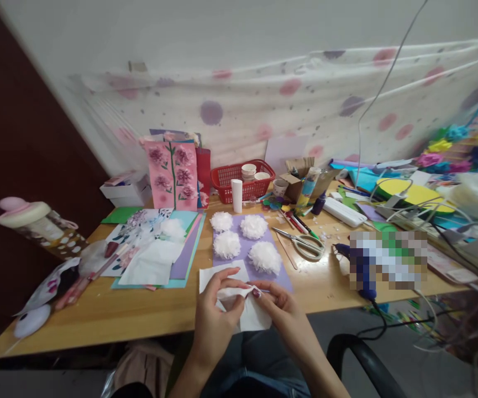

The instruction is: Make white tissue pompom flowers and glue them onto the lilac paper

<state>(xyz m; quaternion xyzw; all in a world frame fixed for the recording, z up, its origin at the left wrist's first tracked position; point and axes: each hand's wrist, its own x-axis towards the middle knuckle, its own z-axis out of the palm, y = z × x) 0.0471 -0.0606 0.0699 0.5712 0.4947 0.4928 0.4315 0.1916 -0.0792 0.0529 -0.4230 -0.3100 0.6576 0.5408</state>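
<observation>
Both hands pinch one sheet of white tissue paper (256, 318) just over the table's front edge. My left hand (218, 304) grips its upper left part between thumb and fingers. My right hand (276, 304) has thumb and fingers closed on the fold beside it. Another white sheet (209, 275) lies partly under my left hand. Beyond my hands, several fluffy white paper flowers (264, 258) rest on purple paper (245, 214). Scissors (305, 244) and a wooden stick (287, 251) lie to the right of the flowers.
Coloured and white papers (151, 268) lie on the left, near a tumbler (43, 226). At the back stand a pink flower card (172, 174), a red basket (224, 185) with cups, and a white roll (236, 196). A blue glue gun (361, 268), cables and a power strip (344, 211) are on the right.
</observation>
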